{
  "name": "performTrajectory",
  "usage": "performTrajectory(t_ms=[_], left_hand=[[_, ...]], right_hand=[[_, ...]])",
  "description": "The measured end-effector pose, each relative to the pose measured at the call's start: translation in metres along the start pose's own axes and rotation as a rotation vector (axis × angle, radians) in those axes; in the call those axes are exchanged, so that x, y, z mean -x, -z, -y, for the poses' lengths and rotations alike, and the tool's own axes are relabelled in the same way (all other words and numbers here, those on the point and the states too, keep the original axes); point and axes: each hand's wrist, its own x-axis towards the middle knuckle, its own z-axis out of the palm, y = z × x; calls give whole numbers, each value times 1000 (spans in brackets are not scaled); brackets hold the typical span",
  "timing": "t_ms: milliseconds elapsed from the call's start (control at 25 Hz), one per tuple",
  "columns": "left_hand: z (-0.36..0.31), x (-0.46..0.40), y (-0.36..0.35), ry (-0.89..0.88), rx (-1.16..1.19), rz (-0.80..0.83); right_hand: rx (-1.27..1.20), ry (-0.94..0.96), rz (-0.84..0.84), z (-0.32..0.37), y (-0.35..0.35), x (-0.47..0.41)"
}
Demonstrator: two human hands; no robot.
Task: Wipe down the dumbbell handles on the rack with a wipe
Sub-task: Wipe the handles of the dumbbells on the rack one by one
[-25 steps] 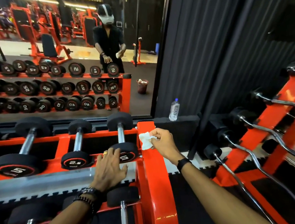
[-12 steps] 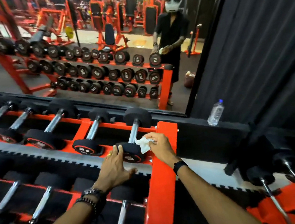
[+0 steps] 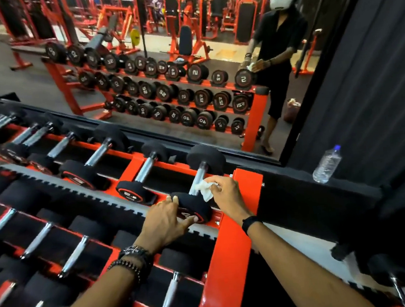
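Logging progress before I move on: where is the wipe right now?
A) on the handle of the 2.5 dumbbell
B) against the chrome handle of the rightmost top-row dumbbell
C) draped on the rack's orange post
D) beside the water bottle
B: the right hand pinches the wipe against the chrome handle of the rightmost top-row dumbbell, whose near head the left hand grips.

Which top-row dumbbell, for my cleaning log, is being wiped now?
The rightmost dumbbell, beside the orange upright: the right hand presses the white wipe on its handle, the left hand grips its near head.
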Motion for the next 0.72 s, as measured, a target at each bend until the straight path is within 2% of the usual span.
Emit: performTrajectory(t_ms=[80,240,320,360,480,520,600,640,720], left_hand=[[1,-1,-8,17,71,-63],[-12,5,-36,142,87,-243],[-26,8,-46,233,122,-329],[-31,8,-48,279,140,-329],[-44,9,-44,415,156,-240],[-51,9,-42,464,145,-214],[-60,7,-36,540,96,-180],[-62,4,-31,565,69,-157],[-68,1,-29,603,40,-150]], right_hand=[[58,125,7,-7,-1,-15],[232,633,456,-33,-20,-35],[234,777,549,-67,-26,-47],[277,813,558,-84,-26,-54],[312,607,599,-117,-14,-82],[278,643,637,-110,-19,-87],[167,756,595,-82,-37,-95],[102,734,578,-65,-41,-94],[117,795,587,-63,-46,-88]])
